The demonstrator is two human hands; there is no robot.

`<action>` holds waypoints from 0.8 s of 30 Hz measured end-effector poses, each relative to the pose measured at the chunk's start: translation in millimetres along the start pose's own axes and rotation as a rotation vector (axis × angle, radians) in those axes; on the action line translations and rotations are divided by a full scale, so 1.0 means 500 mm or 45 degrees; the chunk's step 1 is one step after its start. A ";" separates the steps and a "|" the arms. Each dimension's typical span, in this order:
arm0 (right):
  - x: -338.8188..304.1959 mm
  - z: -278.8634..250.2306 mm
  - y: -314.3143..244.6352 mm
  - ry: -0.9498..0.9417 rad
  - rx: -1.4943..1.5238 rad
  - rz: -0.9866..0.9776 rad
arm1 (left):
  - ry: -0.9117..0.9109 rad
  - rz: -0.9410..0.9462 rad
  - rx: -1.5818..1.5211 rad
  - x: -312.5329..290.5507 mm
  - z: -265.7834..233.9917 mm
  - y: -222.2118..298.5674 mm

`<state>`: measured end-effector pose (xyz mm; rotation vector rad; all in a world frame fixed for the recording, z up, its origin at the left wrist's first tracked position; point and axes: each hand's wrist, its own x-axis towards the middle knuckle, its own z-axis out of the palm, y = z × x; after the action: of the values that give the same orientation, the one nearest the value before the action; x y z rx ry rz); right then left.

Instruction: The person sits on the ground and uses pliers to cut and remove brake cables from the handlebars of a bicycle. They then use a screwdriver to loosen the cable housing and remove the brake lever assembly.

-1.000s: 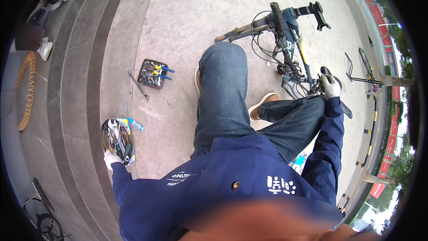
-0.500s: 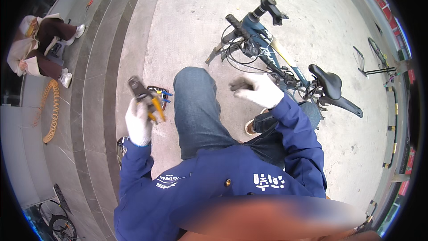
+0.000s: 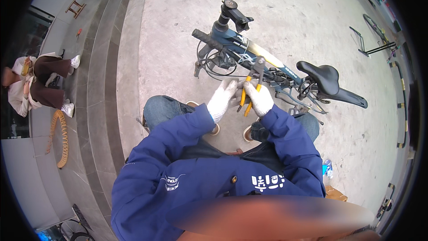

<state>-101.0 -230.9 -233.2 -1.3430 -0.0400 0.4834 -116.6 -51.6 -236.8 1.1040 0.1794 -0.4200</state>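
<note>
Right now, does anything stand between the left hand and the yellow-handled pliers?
Nothing visible does: the left hand is right beside the yellow-handled pliers, though whether it touches them is unclear. The right hand holds them from the other side.

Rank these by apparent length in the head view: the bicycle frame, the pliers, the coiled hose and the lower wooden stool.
1. Bicycle frame
2. Pliers and coiled hose: nearly alike, so unranked
3. Lower wooden stool

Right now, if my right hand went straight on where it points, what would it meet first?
Probably the bicycle, with the pliers your right hand holds leading; depth is unclear.
</note>
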 end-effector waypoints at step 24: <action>0.043 0.020 0.044 0.450 0.639 0.062 | -0.167 -0.418 -0.390 -0.003 -0.019 -0.083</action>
<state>-91.3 -210.9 -256.7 -0.9187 0.3839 0.2654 -134.4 -58.5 -274.8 0.7427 0.3006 -0.7308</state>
